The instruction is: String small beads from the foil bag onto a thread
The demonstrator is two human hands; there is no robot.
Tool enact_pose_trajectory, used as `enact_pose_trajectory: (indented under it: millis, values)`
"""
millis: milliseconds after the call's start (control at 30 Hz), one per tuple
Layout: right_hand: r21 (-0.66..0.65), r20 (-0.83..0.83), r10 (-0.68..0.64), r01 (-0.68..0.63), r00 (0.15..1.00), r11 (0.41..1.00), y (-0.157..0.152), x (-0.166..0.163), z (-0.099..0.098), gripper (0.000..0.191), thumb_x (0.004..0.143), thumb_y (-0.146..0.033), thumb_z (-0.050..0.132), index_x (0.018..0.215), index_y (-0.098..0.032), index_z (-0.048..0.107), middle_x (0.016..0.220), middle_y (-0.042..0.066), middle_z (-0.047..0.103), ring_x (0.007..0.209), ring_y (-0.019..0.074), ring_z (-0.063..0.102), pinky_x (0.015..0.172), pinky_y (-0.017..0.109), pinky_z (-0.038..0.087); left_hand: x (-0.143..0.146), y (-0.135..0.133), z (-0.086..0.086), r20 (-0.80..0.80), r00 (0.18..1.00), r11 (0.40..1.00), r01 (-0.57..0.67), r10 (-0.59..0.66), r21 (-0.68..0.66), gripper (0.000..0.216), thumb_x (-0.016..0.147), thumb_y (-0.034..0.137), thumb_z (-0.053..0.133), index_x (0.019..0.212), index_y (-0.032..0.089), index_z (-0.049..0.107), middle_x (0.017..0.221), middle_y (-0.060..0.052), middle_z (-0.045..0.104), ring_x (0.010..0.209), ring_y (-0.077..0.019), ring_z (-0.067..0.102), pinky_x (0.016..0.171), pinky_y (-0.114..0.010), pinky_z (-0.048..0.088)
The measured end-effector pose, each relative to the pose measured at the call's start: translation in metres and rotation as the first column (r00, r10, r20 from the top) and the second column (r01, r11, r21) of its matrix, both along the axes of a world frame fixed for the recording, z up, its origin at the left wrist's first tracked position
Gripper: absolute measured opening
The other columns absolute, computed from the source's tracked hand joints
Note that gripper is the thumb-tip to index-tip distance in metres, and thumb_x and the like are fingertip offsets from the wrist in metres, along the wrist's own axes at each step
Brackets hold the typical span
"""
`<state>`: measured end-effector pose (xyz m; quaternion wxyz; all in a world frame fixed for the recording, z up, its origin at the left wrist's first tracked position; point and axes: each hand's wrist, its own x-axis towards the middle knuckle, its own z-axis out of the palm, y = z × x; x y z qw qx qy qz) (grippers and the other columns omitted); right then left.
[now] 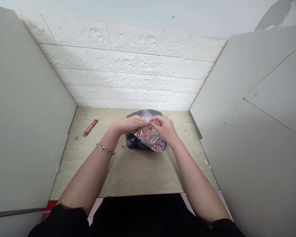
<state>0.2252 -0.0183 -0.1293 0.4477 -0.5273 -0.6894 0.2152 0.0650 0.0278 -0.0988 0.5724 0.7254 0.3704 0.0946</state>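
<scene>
My left hand and my right hand meet over an opened bag with a dark blue patterned side. Many small pink, white and red beads show inside it. The thumb and finger of each hand are pinched, and the fingertips almost touch; whatever sits between them is too small to make out. The other fingers of my left hand hang loosely over the beads. A short string of white and red beads lies by the bag's lower left corner.
A red tube-shaped item lies on the wooden tabletop at left, near a tiny metal piece. Thin thread lies right of the bag. Grey panels flank the table, and a white brick-pattern wall closes the back.
</scene>
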Motion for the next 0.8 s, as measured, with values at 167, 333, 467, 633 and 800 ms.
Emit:
enact_pose_trajectory:
  millis: [167, 333, 467, 633, 800]
  values:
    - [-0.015, 0.005, 0.065, -0.065, 0.998, 0.998, 0.0006, 0.0018, 0.0004, 0.014, 0.072, -0.025, 0.051, 0.077, -0.018, 0.062, 0.050, -0.005, 0.046, 0.046, 0.0069, 0.033, 0.049, 0.020, 0.027, -0.0018, 0.0021, -0.0019, -0.018, 1.000, 1.000, 0.012, -0.012, 0.008, 0.038, 0.075, 0.048, 0.049, 0.080, 0.012, 0.061, 0.065, -0.007, 0.065, 0.039, -0.0057, 0.047, 0.035, -0.019, 0.020]
    - [-0.021, 0.037, 0.130, -0.129, 0.991, 0.991, 0.0008, 0.0026, -0.0002, 0.013, 0.074, -0.024, 0.048, 0.076, -0.018, 0.060, 0.057, -0.004, 0.053, 0.049, 0.0069, 0.036, 0.053, 0.021, 0.029, -0.0011, 0.0025, -0.0026, 0.011, 1.000, 1.000, 0.001, -0.001, -0.008, 0.037, 0.075, 0.046, 0.050, 0.065, 0.012, 0.060, 0.054, -0.005, 0.060, 0.038, -0.0058, 0.046, 0.035, -0.019, 0.019]
    - [-0.011, 0.087, 0.115, -0.115, 0.989, 0.993, 0.0004, 0.0030, -0.0003, 0.013, 0.075, -0.026, 0.047, 0.077, -0.018, 0.058, 0.051, -0.006, 0.046, 0.049, 0.0072, 0.035, 0.053, 0.021, 0.028, -0.0011, 0.0041, -0.0037, 0.020, 1.000, 1.000, 0.014, -0.014, -0.021, 0.037, 0.077, 0.044, 0.049, 0.061, 0.012, 0.059, 0.049, -0.004, 0.058, 0.037, -0.0060, 0.045, 0.035, -0.019, 0.018]
    - [-0.002, 0.098, 0.123, -0.123, 0.988, 0.992, -0.0005, 0.0024, 0.0005, 0.013, 0.075, -0.026, 0.047, 0.076, -0.018, 0.057, 0.050, -0.007, 0.041, 0.050, 0.0070, 0.036, 0.054, 0.021, 0.027, -0.0010, 0.0065, -0.0061, 0.022, 1.000, 0.999, 0.014, -0.013, -0.034, 0.038, 0.077, 0.046, 0.048, 0.062, 0.013, 0.058, 0.055, -0.006, 0.060, 0.037, -0.0062, 0.046, 0.034, -0.019, 0.021]
    - [0.012, 0.091, 0.078, -0.080, 0.993, 0.997, 0.0005, 0.0035, -0.0002, 0.013, 0.075, -0.026, 0.046, 0.073, -0.017, 0.055, 0.048, -0.007, 0.037, 0.048, 0.0070, 0.033, 0.053, 0.021, 0.026, 0.0003, 0.0070, -0.0063, 0.054, 0.998, 0.999, -0.026, 0.027, -0.026, 0.029, 0.076, 0.040, 0.052, 0.065, 0.013, 0.057, 0.055, -0.003, 0.057, 0.039, -0.0048, 0.043, 0.035, -0.018, 0.022]
